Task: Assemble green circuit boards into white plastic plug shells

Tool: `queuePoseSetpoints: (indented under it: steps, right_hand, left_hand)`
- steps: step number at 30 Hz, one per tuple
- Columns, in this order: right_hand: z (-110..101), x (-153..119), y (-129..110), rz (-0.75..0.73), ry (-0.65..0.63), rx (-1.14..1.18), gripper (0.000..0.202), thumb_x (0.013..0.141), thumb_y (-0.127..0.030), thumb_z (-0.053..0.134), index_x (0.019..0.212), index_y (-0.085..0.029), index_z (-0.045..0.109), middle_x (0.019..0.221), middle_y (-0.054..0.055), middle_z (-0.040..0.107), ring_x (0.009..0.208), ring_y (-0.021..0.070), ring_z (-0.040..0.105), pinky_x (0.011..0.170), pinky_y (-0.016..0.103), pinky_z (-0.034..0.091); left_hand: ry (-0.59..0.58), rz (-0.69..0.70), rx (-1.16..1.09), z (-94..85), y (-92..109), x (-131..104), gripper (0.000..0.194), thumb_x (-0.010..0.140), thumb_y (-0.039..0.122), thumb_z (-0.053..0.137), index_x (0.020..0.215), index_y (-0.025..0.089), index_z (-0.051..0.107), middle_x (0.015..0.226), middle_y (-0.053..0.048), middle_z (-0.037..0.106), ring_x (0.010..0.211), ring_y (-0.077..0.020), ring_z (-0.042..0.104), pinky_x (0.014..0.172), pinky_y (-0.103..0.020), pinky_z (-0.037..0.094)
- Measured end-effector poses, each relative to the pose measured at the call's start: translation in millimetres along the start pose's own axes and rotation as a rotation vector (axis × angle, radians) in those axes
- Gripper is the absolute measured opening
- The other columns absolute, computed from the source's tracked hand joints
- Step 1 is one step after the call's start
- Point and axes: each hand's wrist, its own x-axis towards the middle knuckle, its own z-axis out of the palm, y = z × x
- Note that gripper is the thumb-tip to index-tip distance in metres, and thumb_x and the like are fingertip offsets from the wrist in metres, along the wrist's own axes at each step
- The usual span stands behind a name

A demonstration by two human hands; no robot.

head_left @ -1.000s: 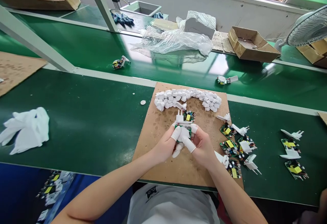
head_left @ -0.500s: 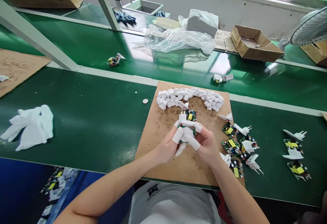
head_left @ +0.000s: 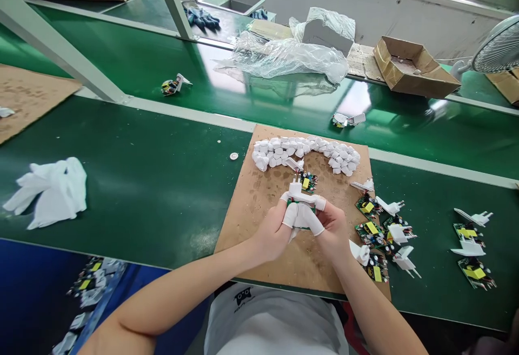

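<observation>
Left hand (head_left: 274,232): closed on the left end of the plug (head_left: 298,188) and the held board (head_left: 313,210)
Right hand (head_left: 333,232): gripping the right end of the same parts (white fingertip covers on both hands)
Plug: just below and right of frame centre, prongs toward the top
Held board: green, on the near side of the plug, largely hidden by the thumbs
Rear board (head_left: 308,181): just beyond the plug, yellow block upward
White pieces (head_left: 279,152): massed in an arc across the upper part of the cardboard (head_left: 243,225)
Board cluster (head_left: 371,229): lower right of the frame, white plugs among the boards, overlapping the cardboard's right edge
Outer boards (head_left: 473,273): far right of the frame, on the green table (head_left: 162,182)
White glove (head_left: 60,193): left side of the frame, on the table
</observation>
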Motion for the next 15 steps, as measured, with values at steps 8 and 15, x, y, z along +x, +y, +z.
queuePoseSetpoints:
  steps: [8, 15]
  right_hand:
    - [-0.1, 2.2, -2.8, 0.025, 0.029, 0.029, 0.025, 0.08, -0.044, 0.088, 0.087, -0.02, 0.082, 0.081, 0.005, 0.079, 0.069, 0.0201, 0.071, 0.063, 0.03, 0.06]
    - [3.2, 1.4, 3.3, 0.007, 0.096, 0.011, 0.023, 0.075, -0.038, 0.092, 0.083, -0.021, 0.078, 0.073, 0.001, 0.073, 0.064, 0.0162, 0.064, 0.062, 0.028, 0.056]
  left_hand:
    - [-0.062, 0.003, -0.113, 1.0, -6.1, 1.2, 0.07, 0.096, 0.083, 0.04, 0.116, 0.018, 0.053, 0.05, 0.013, 0.039, 0.039, -0.0095, 0.026, 0.038, -0.023, 0.023]
    - [-0.071, 0.027, -0.034, -1.8, -10.4, 0.2, 0.073, 0.095, 0.084, 0.038, 0.117, 0.017, 0.053, 0.056, 0.011, 0.04, 0.045, -0.0098, 0.029, 0.041, -0.024, 0.026]
